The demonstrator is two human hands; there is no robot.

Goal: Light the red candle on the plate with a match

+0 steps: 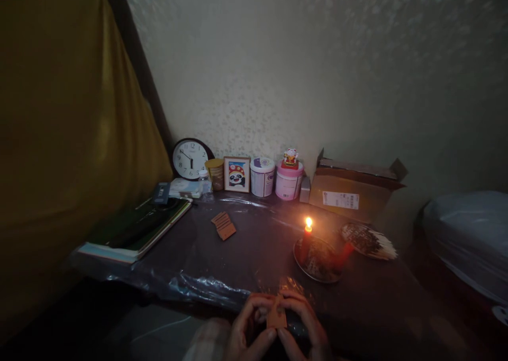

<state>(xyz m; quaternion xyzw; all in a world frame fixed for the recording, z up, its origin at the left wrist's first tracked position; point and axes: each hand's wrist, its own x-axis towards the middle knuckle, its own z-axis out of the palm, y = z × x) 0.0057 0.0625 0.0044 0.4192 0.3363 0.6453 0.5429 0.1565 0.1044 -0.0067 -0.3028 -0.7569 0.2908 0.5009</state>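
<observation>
Dim patterned wall [246, 48]; yellow curtain [59, 117] at left; plastic-covered table [262, 239]; candle flame [308, 223] glowing.

- L hand [250, 321] + R hand [305, 319] holding brown card [277, 317] nr worktop [254, 255] edge
- lit red candle [307, 240] on round plate [320, 258]
- fanned brown cards [225, 228] L of plate
- analog clock [192, 160] at back L

Running dim; lit red cylindrical candle [307, 239] is flaring right of centre, glossy clear plastic table cover [206, 286] is throwing glare lower left-centre, bottom-left corner is sitting near-black.
</observation>
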